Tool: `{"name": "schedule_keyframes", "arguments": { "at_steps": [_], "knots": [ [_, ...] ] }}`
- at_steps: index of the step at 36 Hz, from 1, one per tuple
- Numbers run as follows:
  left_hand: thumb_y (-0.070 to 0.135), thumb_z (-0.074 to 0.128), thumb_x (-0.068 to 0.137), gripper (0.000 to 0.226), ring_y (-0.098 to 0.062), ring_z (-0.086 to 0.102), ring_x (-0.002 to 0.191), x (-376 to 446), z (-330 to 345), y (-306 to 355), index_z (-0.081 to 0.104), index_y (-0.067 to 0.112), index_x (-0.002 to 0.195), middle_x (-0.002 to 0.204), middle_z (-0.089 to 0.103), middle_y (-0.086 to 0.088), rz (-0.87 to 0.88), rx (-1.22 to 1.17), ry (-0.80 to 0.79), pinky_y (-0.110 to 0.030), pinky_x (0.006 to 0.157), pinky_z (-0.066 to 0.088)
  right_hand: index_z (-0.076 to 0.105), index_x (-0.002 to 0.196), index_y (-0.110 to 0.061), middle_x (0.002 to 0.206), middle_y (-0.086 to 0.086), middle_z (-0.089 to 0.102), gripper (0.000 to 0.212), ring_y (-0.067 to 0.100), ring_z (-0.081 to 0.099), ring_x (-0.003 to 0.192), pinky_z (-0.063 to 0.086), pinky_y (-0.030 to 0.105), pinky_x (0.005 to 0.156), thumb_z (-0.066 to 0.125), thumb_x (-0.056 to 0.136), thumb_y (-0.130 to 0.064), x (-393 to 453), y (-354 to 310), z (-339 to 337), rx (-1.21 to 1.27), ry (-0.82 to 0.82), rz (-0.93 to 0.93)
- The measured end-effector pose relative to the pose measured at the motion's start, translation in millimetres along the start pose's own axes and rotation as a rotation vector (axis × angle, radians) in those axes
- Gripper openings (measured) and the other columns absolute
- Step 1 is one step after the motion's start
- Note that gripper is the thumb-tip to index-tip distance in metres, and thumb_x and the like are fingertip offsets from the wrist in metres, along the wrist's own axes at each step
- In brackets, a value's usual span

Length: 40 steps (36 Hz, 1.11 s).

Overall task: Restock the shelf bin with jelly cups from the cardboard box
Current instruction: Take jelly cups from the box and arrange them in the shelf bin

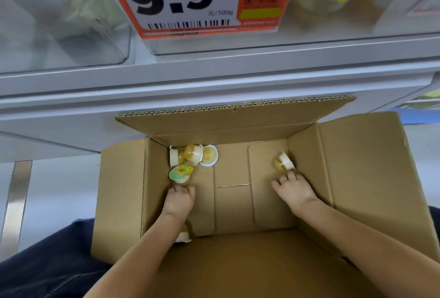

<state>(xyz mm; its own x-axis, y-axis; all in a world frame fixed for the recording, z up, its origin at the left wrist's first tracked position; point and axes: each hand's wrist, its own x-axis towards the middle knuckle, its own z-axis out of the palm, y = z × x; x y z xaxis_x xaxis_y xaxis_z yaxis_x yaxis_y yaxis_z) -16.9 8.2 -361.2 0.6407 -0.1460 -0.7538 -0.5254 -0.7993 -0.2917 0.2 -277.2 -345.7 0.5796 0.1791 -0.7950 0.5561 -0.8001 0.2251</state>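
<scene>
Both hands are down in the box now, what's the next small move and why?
Probably curl the right hand round the lone yellow jelly cup lying on its side. Its fingertips are already at that cup, apart from the cluster of cups in the far left corner of the brown cardboard box. The left hand sits just short of the green-lidded cup and could follow.
</scene>
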Motion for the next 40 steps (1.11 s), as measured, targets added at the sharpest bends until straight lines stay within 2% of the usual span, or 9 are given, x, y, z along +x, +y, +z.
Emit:
{"name": "schedule_keyframes", "arguments": {
  "at_steps": [4, 7, 10, 13, 17, 25, 28, 34, 40],
  "knots": [
    [0.010, 0.056, 0.086, 0.047, -0.028, 0.046, 0.119, -15.1, -24.4, -9.2, 0.040, 0.008, 0.130, 0.131, 0.046, -0.015, -0.110, -0.346, -0.035, -0.033, 0.093, 0.043, 0.043, 0.127, -0.019, 0.128, 0.008, 0.049, 0.043, 0.028, 0.043, 0.124, 0.043, 0.033, 0.094, 0.060, 0.087, -0.019, -17.9, 7.2, -8.8, 0.559, 0.021, 0.039],
    [0.022, 0.062, 0.085, 0.029, -0.023, 0.053, 0.109, -33.1, -54.8, -23.0, 0.057, 0.015, 0.113, 0.117, 0.055, -0.001, -0.166, -1.085, -0.061, -0.027, 0.083, 0.044, 0.055, 0.110, -0.027, 0.113, -0.002, 0.054, 0.033, 0.014, 0.053, 0.102, 0.044, 0.024, 0.080, 0.070, 0.081, -0.028, -35.2, 11.8, -19.4, 1.019, 0.041, 0.061],
    [0.021, 0.062, 0.088, 0.005, -0.018, 0.057, 0.090, -59.3, -92.1, -35.8, 0.061, 0.019, 0.093, 0.095, 0.059, 0.000, -0.168, -1.851, -0.230, -0.027, 0.078, 0.043, 0.061, 0.105, -0.031, 0.117, -0.009, 0.055, 0.023, 0.010, 0.054, 0.110, 0.045, 0.018, 0.075, 0.069, 0.084, -0.027, -57.3, 13.9, -46.3, 1.457, 0.029, 0.041],
    [0.027, 0.054, 0.094, 0.013, -0.017, 0.060, 0.081, -89.0, -123.5, -49.6, 0.060, 0.017, 0.100, 0.094, 0.062, -0.004, -0.094, -2.255, -0.340, -0.025, 0.067, 0.051, 0.062, 0.110, -0.028, 0.118, -0.001, 0.058, 0.023, 0.011, 0.058, 0.101, 0.047, 0.017, 0.069, 0.065, 0.088, -0.025, -88.0, 15.5, -85.3, 1.735, 0.008, -0.042],
    [0.038, 0.053, 0.087, 0.025, -0.018, 0.054, 0.077, -146.4, -160.4, -67.4, 0.058, 0.017, 0.099, 0.105, 0.057, -0.011, 0.161, -2.410, -0.344, -0.021, 0.054, 0.049, 0.065, 0.107, -0.029, 0.105, -0.003, 0.064, 0.021, 0.008, 0.063, 0.092, 0.052, 0.019, 0.076, 0.067, 0.087, -0.024, -146.7, 20.3, -138.9, 1.694, 0.225, -0.191],
    [0.040, 0.050, 0.085, 0.053, -0.034, 0.062, 0.101, -244.5, -195.8, -66.2, 0.056, 0.002, 0.122, 0.124, 0.060, -0.022, 0.486, -2.703, -0.286, -0.039, 0.084, 0.056, 0.061, 0.104, -0.018, 0.099, -0.017, 0.064, 0.042, 0.007, 0.062, 0.096, 0.053, 0.020, 0.080, 0.080, 0.070, 0.000, -256.5, -2.1, -195.3, 1.699, 0.876, -0.556],
    [0.037, 0.055, 0.088, 0.050, -0.033, 0.060, 0.110, -260.9, -198.9, -58.7, 0.058, -0.001, 0.121, 0.126, 0.058, -0.024, 0.595, -2.729, -0.186, -0.039, 0.091, 0.051, 0.060, 0.104, -0.029, 0.106, -0.017, 0.060, 0.047, 0.008, 0.058, 0.107, 0.051, 0.023, 0.086, 0.084, 0.066, -0.015, -259.9, -16.2, -195.8, 1.543, 1.018, -0.563],
    [0.019, 0.084, 0.067, 0.071, -0.034, 0.058, 0.114, -263.7, -183.4, -63.0, 0.053, -0.007, 0.126, 0.128, 0.055, -0.027, 0.786, -2.661, -0.087, -0.036, 0.088, 0.054, 0.059, 0.109, -0.034, 0.113, -0.019, 0.058, 0.049, 0.010, 0.054, 0.115, 0.049, 0.022, 0.092, 0.082, 0.069, -0.018, -256.9, -15.1, -196.0, 1.365, 1.001, -0.606],
    [0.012, 0.093, 0.049, 0.084, -0.031, 0.065, 0.104, -259.4, -183.2, -64.2, 0.055, -0.006, 0.121, 0.122, 0.059, -0.028, 0.673, -2.573, 0.016, -0.032, 0.081, 0.057, 0.058, 0.118, -0.037, 0.121, -0.023, 0.055, 0.052, 0.008, 0.053, 0.119, 0.048, 0.021, 0.094, 0.075, 0.069, -0.035, -250.1, -17.7, -196.1, 1.374, 0.983, -0.581]
  ]
}}
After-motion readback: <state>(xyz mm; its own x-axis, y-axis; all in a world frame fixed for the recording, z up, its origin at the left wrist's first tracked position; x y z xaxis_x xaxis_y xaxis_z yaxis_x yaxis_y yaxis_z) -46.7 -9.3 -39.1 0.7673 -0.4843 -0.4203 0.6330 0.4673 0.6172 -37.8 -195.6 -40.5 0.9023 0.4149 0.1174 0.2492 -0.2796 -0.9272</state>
